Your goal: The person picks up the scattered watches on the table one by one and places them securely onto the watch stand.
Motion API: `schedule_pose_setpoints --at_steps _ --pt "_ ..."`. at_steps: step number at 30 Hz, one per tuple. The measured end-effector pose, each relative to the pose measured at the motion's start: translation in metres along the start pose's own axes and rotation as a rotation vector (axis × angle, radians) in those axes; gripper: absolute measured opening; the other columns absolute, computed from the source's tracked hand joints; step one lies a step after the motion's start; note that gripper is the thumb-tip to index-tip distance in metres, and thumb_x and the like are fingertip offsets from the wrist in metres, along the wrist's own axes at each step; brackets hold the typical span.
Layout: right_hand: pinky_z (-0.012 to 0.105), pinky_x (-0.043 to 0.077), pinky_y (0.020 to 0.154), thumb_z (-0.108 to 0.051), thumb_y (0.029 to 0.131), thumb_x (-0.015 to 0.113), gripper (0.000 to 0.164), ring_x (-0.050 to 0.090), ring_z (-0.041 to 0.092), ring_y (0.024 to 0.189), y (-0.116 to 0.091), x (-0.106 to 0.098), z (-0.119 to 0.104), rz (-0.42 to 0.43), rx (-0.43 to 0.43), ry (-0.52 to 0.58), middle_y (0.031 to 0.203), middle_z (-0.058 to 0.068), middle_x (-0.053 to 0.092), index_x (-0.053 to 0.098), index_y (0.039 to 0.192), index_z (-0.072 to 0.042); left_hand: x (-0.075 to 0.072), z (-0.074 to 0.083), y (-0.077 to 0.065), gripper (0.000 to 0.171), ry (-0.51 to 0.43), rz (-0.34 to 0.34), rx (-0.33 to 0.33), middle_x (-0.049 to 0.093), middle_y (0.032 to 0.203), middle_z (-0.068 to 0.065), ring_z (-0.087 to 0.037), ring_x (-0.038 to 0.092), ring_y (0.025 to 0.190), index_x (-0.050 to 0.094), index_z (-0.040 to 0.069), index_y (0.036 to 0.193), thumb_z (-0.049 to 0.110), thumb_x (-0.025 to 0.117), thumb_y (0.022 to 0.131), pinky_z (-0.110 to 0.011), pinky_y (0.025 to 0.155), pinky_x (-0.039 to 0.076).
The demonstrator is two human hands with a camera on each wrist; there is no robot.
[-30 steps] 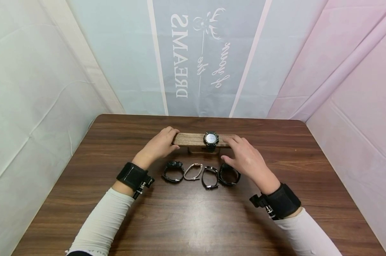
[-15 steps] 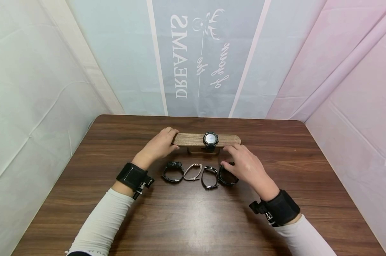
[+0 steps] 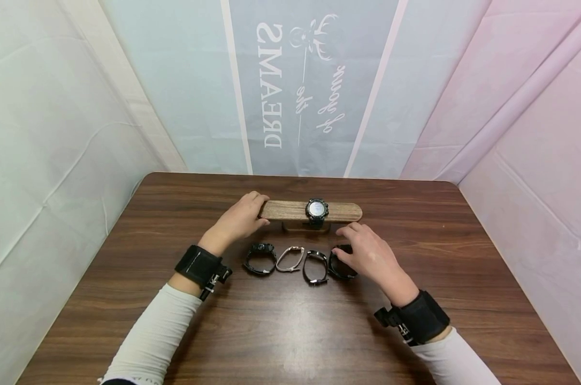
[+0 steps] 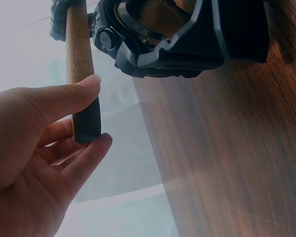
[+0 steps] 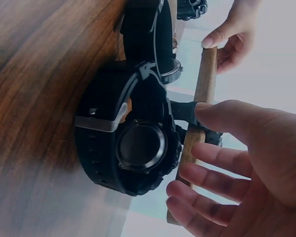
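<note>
A wooden watch stand point(image 3: 285, 210) has a flat bar with rounded ends on a short base. My left hand point(image 3: 239, 216) grips the bar's left end, thumb on one side and fingers on the other in the left wrist view. One black digital watch point(image 3: 316, 209) is strapped around the bar, right of its middle. My right hand point(image 3: 369, 251) hovers with spread, loosely bent fingers, holding nothing. Beneath its thumb and palm stands a chunky black watch point(image 5: 143, 148), buckled into a loop, partly hidden by the hand in the head view.
Left of that watch, a slim black-strapped watch point(image 3: 316, 280), a thin pale watch point(image 3: 288, 269) and another chunky black watch point(image 3: 261, 247) stand in a row before the stand. The brown wooden table point(image 3: 252, 331) ends at a hanging printed cloth point(image 3: 314, 155).
My right hand has come off the bar's right end and drawn back toward me, over the rightmost watch. My left hand keeps its grip on the stand.
</note>
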State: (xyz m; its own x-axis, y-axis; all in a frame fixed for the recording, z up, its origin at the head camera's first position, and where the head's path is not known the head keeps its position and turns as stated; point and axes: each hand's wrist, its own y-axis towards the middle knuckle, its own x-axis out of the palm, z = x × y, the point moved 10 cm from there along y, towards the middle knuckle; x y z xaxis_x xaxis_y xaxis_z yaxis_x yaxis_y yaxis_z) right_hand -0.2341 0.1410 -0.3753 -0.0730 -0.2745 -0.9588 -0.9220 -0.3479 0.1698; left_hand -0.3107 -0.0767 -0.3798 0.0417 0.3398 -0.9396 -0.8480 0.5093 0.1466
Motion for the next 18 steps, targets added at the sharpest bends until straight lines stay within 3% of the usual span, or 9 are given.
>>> schedule_pose_setpoints --at_steps 18 --pt "0.046 0.049 0.079 -0.039 0.082 0.066 0.042 0.055 0.027 0.097 0.000 0.021 0.010 -0.095 0.054 0.031 0.106 0.008 0.058 0.064 0.112 -0.010 0.000 0.000 -0.001 0.054 -0.005 -0.016 -0.032 0.050 0.117 -0.012 -0.022 0.048 0.103 0.046 0.001 0.129 0.026 0.066 0.085 -0.038 0.086 0.045"
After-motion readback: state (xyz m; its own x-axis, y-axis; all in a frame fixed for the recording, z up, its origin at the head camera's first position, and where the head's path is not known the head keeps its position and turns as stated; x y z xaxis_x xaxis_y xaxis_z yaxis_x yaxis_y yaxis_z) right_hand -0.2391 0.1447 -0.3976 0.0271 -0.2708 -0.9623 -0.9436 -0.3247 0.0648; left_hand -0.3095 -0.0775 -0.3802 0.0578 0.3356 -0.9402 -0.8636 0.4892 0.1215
